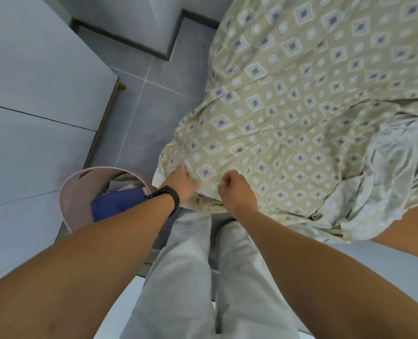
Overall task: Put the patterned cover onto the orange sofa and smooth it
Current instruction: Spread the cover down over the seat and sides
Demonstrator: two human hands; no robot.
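Patterned cover (300, 113), beige with grey diamonds and white rings, spreads from the centre of the view toward 1 and 2 o'clock, draped over a bulky form whose own surface is hidden. Nearest the viewer, at 6 o'clock, stand the person's legs in pale grey trousers (203, 277), with both bare forearms reaching forward above them. Left hand (182, 183), wearing a black wristband (171, 198), grips the cover's near hem, fingers curled into the cloth. Right hand (234, 189), just beside it toward 3 o'clock, is closed into a fist that pinches a fold of the same hem; the two hands are near each other but apart. At 4 o'clock the cover bunches into crumpled folds showing its paler underside (379, 192). At 8 o'clock, beside the left forearm, a pink basket (75, 192) stands on the floor holding a dark blue cloth (115, 204). Farther off, grey floor tiles (154, 94) run toward 12 o'clock, bordered at 10 o'clock by a pale panel (36, 81) with a gold-coloured edge strip (105, 118), and at 12 o'clock by a dark skirting (134, 42) along the wall.
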